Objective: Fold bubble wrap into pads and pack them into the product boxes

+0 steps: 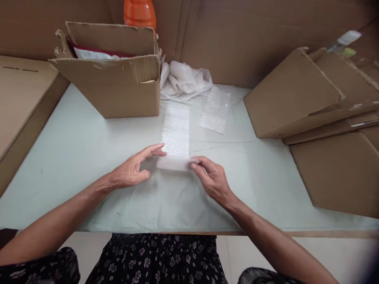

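A long strip of bubble wrap (pixel 176 132) lies on the cloth-covered table, pointing away from me. Its near end is a white folded band (pixel 173 163). My right hand (pixel 211 177) pinches the right corner of that band between thumb and fingers. On the other side, my left hand (pixel 133 167) is open, its fingers stretched toward the strip's left edge and the thumb apart. Whether its fingertips touch the wrap I cannot tell. Whatever may lie inside the fold is hidden.
Behind the strip sit a crumpled heap of bubble wrap (pixel 185 79) and a smaller flat piece (pixel 216 110). An open cardboard box (pixel 127 88) stands at the back left, an orange bottle (pixel 139 15) behind it. More cardboard boxes (pixel 287 94) line the right; another box (pixel 23 98) borders the left.
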Action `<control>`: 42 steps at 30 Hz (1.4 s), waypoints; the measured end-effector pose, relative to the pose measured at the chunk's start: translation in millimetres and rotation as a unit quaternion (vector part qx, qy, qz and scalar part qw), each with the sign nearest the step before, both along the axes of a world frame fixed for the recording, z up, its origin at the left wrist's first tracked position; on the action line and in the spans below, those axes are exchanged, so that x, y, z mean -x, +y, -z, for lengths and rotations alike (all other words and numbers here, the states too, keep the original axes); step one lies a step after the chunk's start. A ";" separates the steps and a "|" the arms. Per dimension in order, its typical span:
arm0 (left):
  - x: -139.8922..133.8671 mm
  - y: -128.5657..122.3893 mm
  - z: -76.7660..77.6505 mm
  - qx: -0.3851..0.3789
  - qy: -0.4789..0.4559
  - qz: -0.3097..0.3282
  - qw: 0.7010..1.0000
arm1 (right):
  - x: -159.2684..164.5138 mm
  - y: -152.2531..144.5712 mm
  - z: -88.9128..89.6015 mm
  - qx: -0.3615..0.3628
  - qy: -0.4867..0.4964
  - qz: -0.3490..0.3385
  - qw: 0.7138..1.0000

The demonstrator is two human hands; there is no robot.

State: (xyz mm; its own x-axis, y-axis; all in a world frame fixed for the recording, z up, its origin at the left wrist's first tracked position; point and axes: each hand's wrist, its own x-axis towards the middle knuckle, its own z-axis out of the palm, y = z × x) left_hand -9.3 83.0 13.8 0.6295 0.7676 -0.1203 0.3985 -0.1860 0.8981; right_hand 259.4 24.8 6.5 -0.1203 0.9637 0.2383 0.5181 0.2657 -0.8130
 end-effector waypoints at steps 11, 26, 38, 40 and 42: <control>-43.4 26.2 16.3 -0.080 0.134 -0.139 0.978 | -8.8 44.8 20.0 -0.074 -0.191 0.075 0.976; -17.0 -18.7 22.0 -0.316 0.065 -0.019 0.946 | -2.1 12.3 16.9 -0.054 -0.194 -0.091 0.975; -20.2 -26.9 22.7 -0.239 0.150 -0.104 0.954 | 5.6 -19.1 10.3 -0.156 -0.315 -0.108 0.930; -19.1 -30.1 23.6 -0.313 0.159 -0.110 0.930 | 7.3 -13.0 14.5 -0.148 -0.312 -0.114 0.931; -16.5 -37.5 20.6 -0.371 0.140 -0.094 0.913 | 7.7 -7.3 15.5 -0.129 -0.280 -0.116 0.944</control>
State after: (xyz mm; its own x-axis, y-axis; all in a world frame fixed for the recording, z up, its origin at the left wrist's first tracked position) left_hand 7.1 45.6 -6.7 0.5021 0.7948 0.3410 0.6803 -0.6064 0.4117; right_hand 251.7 17.5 -8.9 -0.4977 0.8145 0.2981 0.7514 0.5766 -0.3209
